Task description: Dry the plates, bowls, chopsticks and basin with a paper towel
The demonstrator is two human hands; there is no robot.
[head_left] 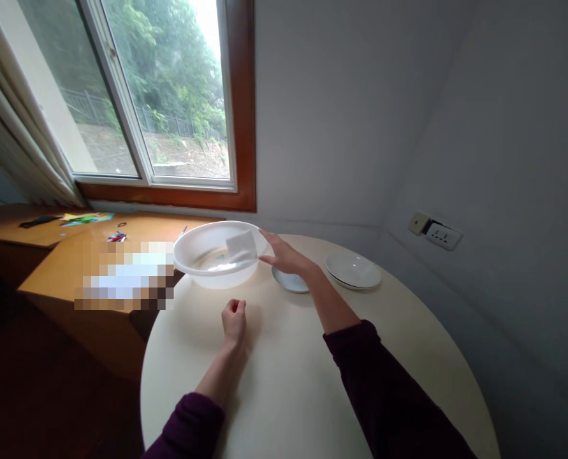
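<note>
A translucent white plastic basin stands at the far left of the round table. Inside it, a pale rectangular piece, perhaps a cloth or sponge, leans near the right wall. My right hand reaches to the basin's right rim, thumb and fingers apart; whether it touches the rim I cannot tell. Below that hand lies a pale plate, partly hidden by my wrist. My left hand is closed in a fist over the table in front of the basin, with nothing visible in it.
Stacked white plates sit at the right on the cream table. A wooden desk adjoins on the left, bearing colourful papers and small items; part is blurred out. A wall with a socket bounds the right; a window is behind.
</note>
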